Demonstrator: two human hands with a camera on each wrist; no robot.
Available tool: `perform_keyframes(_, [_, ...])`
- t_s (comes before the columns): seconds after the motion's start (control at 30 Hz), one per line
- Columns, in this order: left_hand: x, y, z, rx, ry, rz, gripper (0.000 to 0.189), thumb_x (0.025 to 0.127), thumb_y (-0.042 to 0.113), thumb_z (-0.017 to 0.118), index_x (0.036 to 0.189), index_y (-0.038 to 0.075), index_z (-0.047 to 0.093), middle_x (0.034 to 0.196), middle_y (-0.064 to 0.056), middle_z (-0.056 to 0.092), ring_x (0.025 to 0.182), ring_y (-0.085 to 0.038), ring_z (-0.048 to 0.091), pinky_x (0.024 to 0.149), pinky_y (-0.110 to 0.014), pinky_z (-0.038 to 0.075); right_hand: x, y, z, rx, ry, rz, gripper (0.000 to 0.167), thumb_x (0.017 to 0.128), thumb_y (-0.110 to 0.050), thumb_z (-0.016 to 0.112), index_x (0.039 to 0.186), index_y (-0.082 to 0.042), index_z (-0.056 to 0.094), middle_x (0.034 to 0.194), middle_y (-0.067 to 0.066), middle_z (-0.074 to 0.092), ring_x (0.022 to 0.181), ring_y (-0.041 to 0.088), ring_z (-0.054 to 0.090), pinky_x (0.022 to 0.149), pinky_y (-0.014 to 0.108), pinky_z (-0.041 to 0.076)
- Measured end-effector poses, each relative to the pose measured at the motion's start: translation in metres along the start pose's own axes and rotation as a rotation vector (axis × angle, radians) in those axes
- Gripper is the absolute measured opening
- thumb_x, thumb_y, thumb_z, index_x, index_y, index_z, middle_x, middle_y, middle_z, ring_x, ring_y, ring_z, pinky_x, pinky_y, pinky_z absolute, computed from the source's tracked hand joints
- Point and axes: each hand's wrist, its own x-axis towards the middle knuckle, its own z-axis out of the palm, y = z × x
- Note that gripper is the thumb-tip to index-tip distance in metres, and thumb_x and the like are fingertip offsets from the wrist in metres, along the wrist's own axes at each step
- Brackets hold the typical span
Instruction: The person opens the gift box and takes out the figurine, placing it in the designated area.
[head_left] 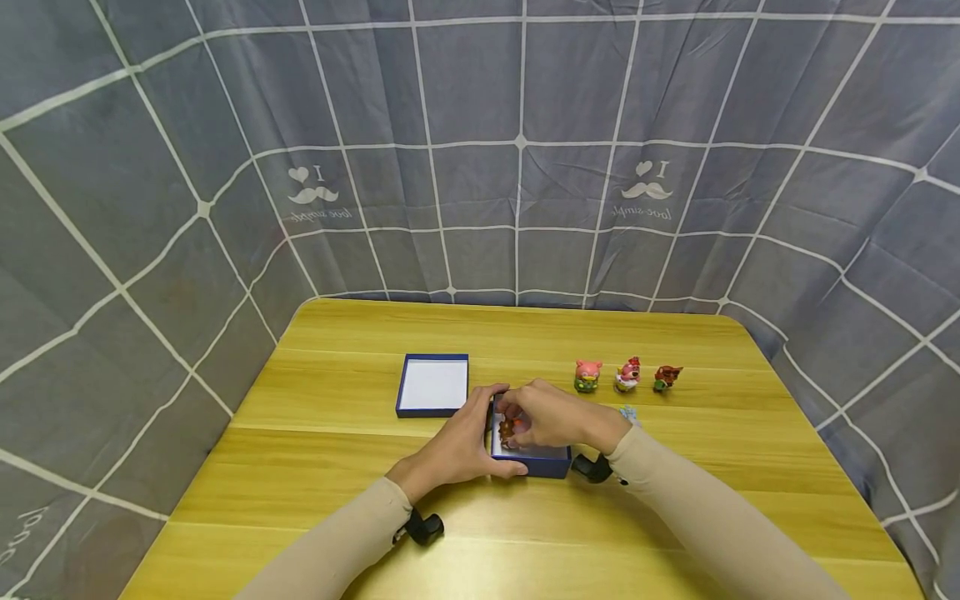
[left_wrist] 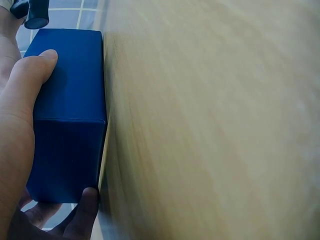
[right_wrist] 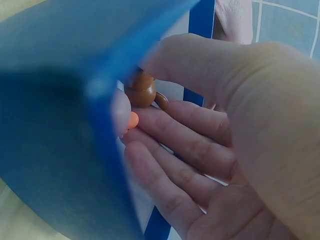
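Observation:
My left hand (head_left: 459, 440) grips a blue open-topped box (head_left: 542, 467) with a white inside. In the left wrist view, the thumb (left_wrist: 42, 65) presses one blue side while the fingers wrap round the far end. My right hand (head_left: 551, 412) reaches down into this box. There it pinches a small glossy brown figurine (head_left: 506, 430) between thumb and fingers. The right wrist view shows the brown figurine (right_wrist: 142, 92) by the fingertips, with a rounded orange piece (right_wrist: 133, 120) close below; the box wall hides part of both.
A blue-rimmed lid (head_left: 433, 383), white inside, lies behind the left hand. To the right stand a pink figurine (head_left: 588, 375), a red-and-pink one (head_left: 627, 375) and a brown-and-green one (head_left: 667, 377). A pale blue item (head_left: 629, 413) is partly behind the right wrist. A grey curtain (head_left: 480, 192) surrounds the table.

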Motion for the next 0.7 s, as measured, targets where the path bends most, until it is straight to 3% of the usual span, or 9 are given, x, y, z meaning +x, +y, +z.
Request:
perform_keyframes(0.23, [-0.0001,0.0011,0.0003,0.002,0.002,-0.001,0.127,0.085,0.055,0.105,0.180,0.013,0.032,0.169,-0.012,0.051,0.142,-0.022,0.065,0.127,-0.049,0.056,-0.0019,-0.0006,-0.0008,0.011,0.010,-0.011,0.038,0.101,-0.009,0.091,0.135,0.002,0.080,0.108,0.004,0.082,0.085,0.007,0.069,0.077,0.020,0.058])
perform_keyframes(0.7, [-0.0003,0.0010,0.0018,0.007,0.003,0.000,0.127,0.085,0.056,0.104,0.180,0.013,0.032,0.170,-0.011,0.050,0.140,-0.021,0.064,0.126,-0.048,0.057,-0.0065,0.0009,-0.0003,-0.005,0.053,-0.028,0.045,0.102,-0.012,0.091,0.141,0.003,0.078,0.123,0.011,0.085,0.098,0.019,0.079,0.085,0.024,0.065])
